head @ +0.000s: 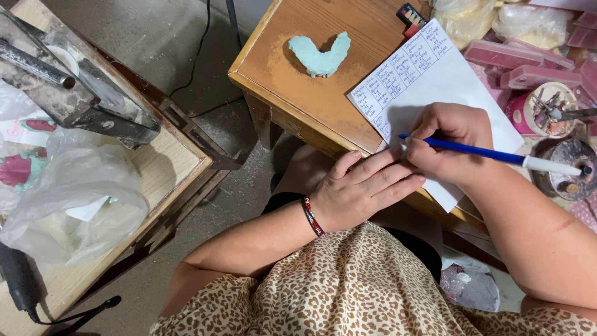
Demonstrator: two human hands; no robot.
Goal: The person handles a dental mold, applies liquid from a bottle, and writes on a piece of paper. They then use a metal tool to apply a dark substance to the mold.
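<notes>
My right hand [449,144] grips a blue and white pen [497,157], its tip down on a white sheet of paper [448,78] with a handwritten grid along its far edge. The sheet lies on a wooden table [292,74]. My left hand [360,190], wearing a red and black bracelet at the wrist, rests flat with fingers spread on the table's near edge, its fingertips touching the right hand and the sheet's corner. A pale turquoise rooster-shaped figure [321,55] lies on the table beyond the paper.
Pink plastic boxes [528,65], a pot of small tools [544,109] and a round dark tin [569,168] crowd the table's right side. To the left stands another wooden bench [165,165] with a metal tool [68,87], clear plastic bags [74,193] and a black cable.
</notes>
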